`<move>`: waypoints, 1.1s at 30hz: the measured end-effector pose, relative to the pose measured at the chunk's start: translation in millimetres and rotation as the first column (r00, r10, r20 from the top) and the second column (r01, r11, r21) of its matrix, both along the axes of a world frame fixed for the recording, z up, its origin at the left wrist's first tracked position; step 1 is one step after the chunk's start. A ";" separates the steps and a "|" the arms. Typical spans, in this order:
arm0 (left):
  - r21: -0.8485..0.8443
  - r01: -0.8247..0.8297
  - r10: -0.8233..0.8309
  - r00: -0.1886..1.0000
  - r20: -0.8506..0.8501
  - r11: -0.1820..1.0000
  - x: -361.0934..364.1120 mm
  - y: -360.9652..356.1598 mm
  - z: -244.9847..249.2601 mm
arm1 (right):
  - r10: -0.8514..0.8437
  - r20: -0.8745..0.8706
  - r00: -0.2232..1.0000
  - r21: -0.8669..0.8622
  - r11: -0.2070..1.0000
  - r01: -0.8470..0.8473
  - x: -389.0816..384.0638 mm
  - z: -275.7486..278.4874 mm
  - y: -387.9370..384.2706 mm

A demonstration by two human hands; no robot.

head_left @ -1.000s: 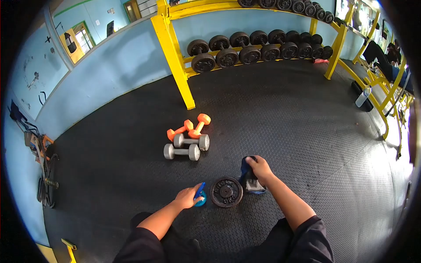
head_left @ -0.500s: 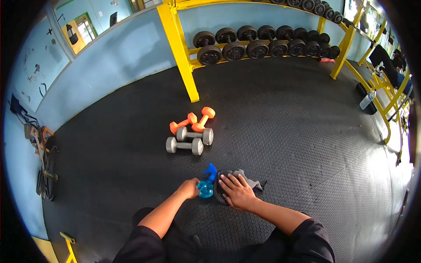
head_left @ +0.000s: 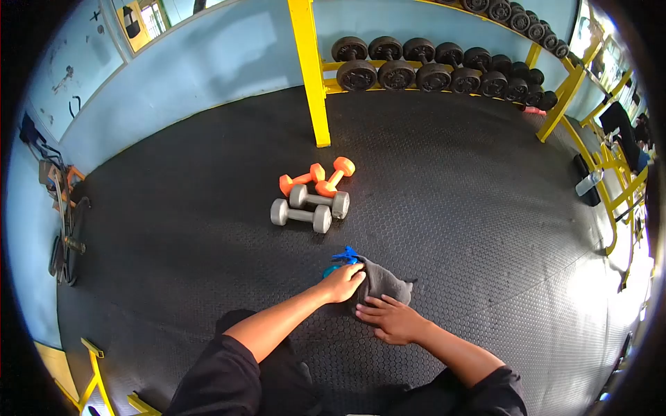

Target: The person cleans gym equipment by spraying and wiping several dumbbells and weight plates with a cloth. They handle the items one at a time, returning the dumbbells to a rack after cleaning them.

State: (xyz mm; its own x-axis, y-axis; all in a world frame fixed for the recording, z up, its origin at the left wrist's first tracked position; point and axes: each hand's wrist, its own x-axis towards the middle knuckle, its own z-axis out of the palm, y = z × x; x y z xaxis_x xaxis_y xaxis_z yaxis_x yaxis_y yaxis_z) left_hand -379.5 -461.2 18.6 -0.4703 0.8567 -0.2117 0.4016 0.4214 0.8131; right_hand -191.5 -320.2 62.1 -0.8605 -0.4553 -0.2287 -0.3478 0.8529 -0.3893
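A dark grey cloth [head_left: 385,281] lies low in the centre of the head view. My left hand [head_left: 342,283] has its fingers closed at the cloth's left edge. My right hand [head_left: 394,319] rests on the lower part of the cloth with its fingers spread. Behind my left hand stands a spray bottle with a blue trigger head [head_left: 346,255], its teal body mostly hidden. Farther forward on the black floor are two grey dumbbells [head_left: 301,216] and two orange dumbbells [head_left: 336,177].
A yellow rack [head_left: 316,83] holds rows of black dumbbells [head_left: 395,75] at the back. A water bottle [head_left: 589,182] is beside yellow equipment on the right. Exercise equipment [head_left: 67,222] stands by the left wall, and a yellow frame [head_left: 91,374] is at the lower left.
My left hand has moved from the spray bottle to the cloth's left edge. The cloth now looks more spread out, and my right hand is lower on it. The view has shifted slightly.
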 end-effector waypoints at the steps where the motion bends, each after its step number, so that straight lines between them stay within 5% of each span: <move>1: -0.090 0.013 -0.006 0.997 0.072 0.996 0.8 1.5 6.9 | 0.005 0.006 1.000 0.007 1.000 -0.005 5.7 6.1 3.9; 8: -0.058 0.003 0.009 0.979 0.203 0.998 -6.4 7.7 11.8 | -0.092 0.172 0.981 0.251 0.967 0.046 14.1 46.5 4.7; 13: -0.104 0.005 0.023 0.966 0.259 0.995 -3.2 10.3 31.3 | -0.096 -0.076 0.992 0.238 0.965 0.112 -5.1 14.0 -21.2; 19: -0.053 0.018 -0.011 0.991 0.134 0.998 -1.0 8.4 22.0 | -0.274 -0.033 0.961 0.156 0.949 0.275 -30.6 13.0 -22.8; 23: -0.081 0.053 -0.038 0.983 0.178 0.995 -8.1 6.1 14.1 | -0.272 -0.025 0.962 0.320 0.910 0.265 -22.2 14.9 -28.1; 25: -0.095 0.063 -0.037 0.967 0.252 0.993 -5.6 5.9 21.9 | -0.331 -0.033 0.943 0.240 0.913 0.329 -17.1 10.2 -27.9; 28: -0.027 0.033 -0.032 0.999 0.022 0.999 -2.1 7.2 22.3 | -0.358 -0.216 0.908 0.262 0.875 0.408 -4.0 -10.7 -28.4; 33: -0.049 0.032 -0.030 0.999 0.038 0.998 -2.0 11.4 36.1 | -0.362 -0.298 0.883 0.238 0.868 0.436 14.6 -7.9 -40.3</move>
State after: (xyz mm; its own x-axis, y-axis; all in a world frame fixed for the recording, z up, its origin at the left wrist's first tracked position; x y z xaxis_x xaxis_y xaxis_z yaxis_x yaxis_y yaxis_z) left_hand -381.5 -449.8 54.7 -0.4344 0.8591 -0.2707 0.3852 0.4489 0.8063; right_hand -176.9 -360.5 54.2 -0.9980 -0.0061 -0.0637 -0.0028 0.9986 -0.0530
